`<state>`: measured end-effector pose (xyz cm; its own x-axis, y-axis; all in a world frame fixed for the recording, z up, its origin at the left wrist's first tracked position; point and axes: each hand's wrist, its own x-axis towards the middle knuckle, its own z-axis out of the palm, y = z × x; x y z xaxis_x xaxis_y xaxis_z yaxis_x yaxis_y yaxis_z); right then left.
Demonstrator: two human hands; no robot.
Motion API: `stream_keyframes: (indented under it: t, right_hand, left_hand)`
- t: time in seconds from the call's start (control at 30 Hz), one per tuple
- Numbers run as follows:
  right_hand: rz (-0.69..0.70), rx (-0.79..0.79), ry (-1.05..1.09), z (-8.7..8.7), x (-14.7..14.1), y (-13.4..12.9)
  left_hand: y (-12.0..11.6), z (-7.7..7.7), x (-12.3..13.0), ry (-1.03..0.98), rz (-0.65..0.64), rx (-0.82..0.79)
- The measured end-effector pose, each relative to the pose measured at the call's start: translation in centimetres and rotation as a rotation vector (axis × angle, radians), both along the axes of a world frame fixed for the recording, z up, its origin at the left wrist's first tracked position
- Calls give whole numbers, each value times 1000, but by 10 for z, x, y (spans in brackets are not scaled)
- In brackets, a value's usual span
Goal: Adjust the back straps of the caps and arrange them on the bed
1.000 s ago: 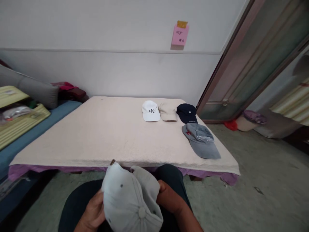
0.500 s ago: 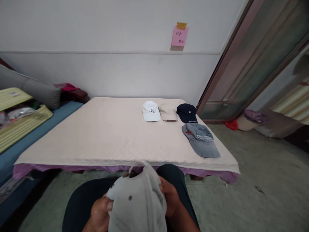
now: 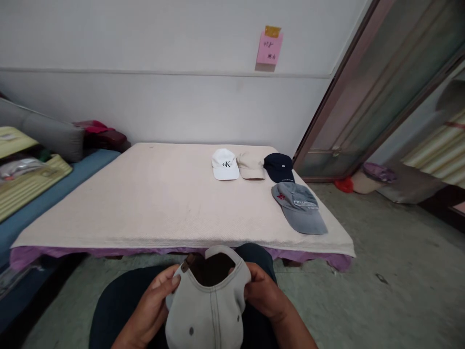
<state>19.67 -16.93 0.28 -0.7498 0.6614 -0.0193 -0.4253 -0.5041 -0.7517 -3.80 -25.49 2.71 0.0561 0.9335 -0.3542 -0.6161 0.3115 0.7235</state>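
Note:
Over my lap I hold a light grey baseball cap (image 3: 207, 310) between both hands, its back opening turned up and away, with a brown buckle at the opening's left edge. My left hand (image 3: 160, 295) pinches the cap's left side near the buckle. On the right edge, my right hand (image 3: 263, 291) grips the cap, some fingers hidden behind the fabric. Ahead on the cloth-covered table lie a white cap (image 3: 225, 166) with black letters, a beige cap (image 3: 250, 166), a navy cap (image 3: 279, 167) and a larger grey-blue cap (image 3: 300, 207) nearer me.
A cream cloth (image 3: 145, 203) covers the low table, purple fabric (image 3: 94, 251) showing beneath its front edge. To the left are a grey cushion (image 3: 47, 128) and a yellow box (image 3: 32, 184). A pink note (image 3: 269, 48) hangs on the wall. A bin (image 3: 370, 177) stands at right.
The grey cap has been turned and tipped in my hands, so its back opening now shows wide. My left hand has moved up along its edge. The view has shifted slightly.

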Motion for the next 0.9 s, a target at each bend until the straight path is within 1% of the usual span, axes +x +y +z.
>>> stream_keyframes:
  t: [0.1,0.27,0.33,0.4,0.5,0.63,0.77,0.83,0.9]
  right_hand:
    - [8,26,-15,8,8,3]
    - [-43,190,-150,21,12,3]
    - [-78,176,-147,23,10,2]
    - [-97,121,-106,24,7,1]
    - [-106,77,-39,26,5,-1]
    - [-43,110,-25,34,10,-3]
    - [46,145,-70,39,15,-4]
    - [55,166,-104,39,15,-5]
    - [24,186,-118,37,14,-6]
  left_hand:
    - [-2,2,-1,54,-5,-23]
    - [-3,2,3,165,-41,-42]
    - [-1,2,5,210,-58,-34]
    - [1,1,6,234,-78,-26]
    - [2,0,7,212,-82,-23]
    - [2,-3,10,174,-52,-60]
    - [1,-4,13,160,-47,-69]
    - [0,-4,14,179,-56,-68]
    - [0,-4,13,206,-51,-51]
